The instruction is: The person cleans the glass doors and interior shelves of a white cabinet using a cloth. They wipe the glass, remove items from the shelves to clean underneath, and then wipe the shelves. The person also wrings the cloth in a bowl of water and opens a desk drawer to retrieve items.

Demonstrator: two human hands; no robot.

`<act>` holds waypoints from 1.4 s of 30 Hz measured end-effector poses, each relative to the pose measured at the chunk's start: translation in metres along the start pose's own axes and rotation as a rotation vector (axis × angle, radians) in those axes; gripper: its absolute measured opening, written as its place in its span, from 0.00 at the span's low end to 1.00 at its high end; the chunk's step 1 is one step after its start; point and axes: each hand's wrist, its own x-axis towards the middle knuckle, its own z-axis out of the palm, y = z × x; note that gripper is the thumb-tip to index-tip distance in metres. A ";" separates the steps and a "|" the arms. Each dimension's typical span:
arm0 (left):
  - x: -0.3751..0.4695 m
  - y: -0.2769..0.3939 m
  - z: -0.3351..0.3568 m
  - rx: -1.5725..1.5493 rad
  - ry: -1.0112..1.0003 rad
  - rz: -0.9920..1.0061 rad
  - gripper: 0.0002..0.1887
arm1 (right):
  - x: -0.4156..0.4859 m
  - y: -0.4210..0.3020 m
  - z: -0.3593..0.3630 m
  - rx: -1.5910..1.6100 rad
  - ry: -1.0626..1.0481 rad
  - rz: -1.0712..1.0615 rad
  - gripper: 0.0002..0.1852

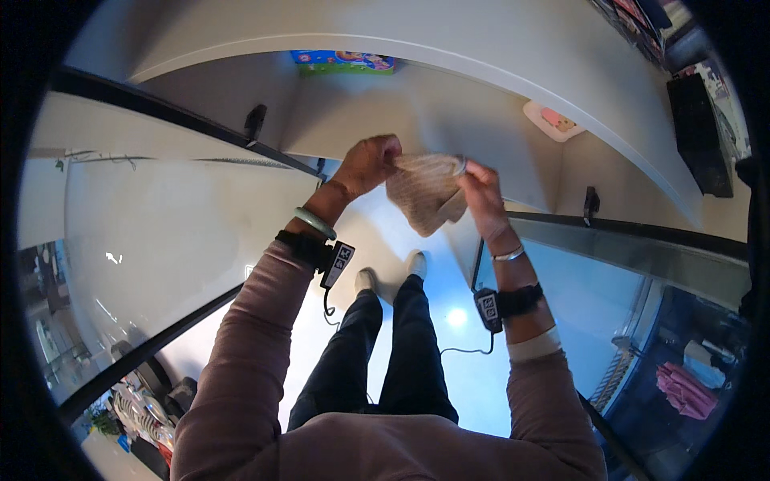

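A beige, ribbed piece of fabric (424, 186) hangs between my two hands in front of an opened cabinet. My left hand (370, 161) pinches its upper left corner, the fingers closed on it. At the upper right edge, my right hand (484, 195) grips the cloth between thumb and fingers, beside a small pale, shiny part. The lower end of the fabric hangs loose and folded. Whether it is a garment or a plain cloth I cannot tell.
Glossy cabinet doors stand open at left (150, 222) and right (559, 270). On the shelf lie a colourful box (346, 63) and a white item with a pink picture (553, 120). A black box (701, 135) is at far right. Pink cloth (686, 388) shows lower right.
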 end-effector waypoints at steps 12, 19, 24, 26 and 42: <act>0.019 -0.018 0.049 0.338 0.060 0.187 0.19 | 0.023 0.064 -0.034 -0.574 0.127 -0.332 0.17; 0.061 -0.061 0.120 0.495 0.207 0.317 0.31 | 0.085 0.135 -0.001 -1.090 0.206 -0.278 0.34; 0.084 -0.076 0.157 0.689 0.112 0.185 0.46 | 0.116 0.177 -0.015 -1.169 0.276 -0.333 0.34; 0.100 -0.073 0.160 0.700 0.206 0.329 0.42 | 0.103 0.187 -0.036 -1.219 0.320 -0.337 0.34; 0.225 -0.044 0.140 0.515 -0.114 0.114 0.24 | 0.211 0.171 -0.085 -1.116 0.356 -0.053 0.30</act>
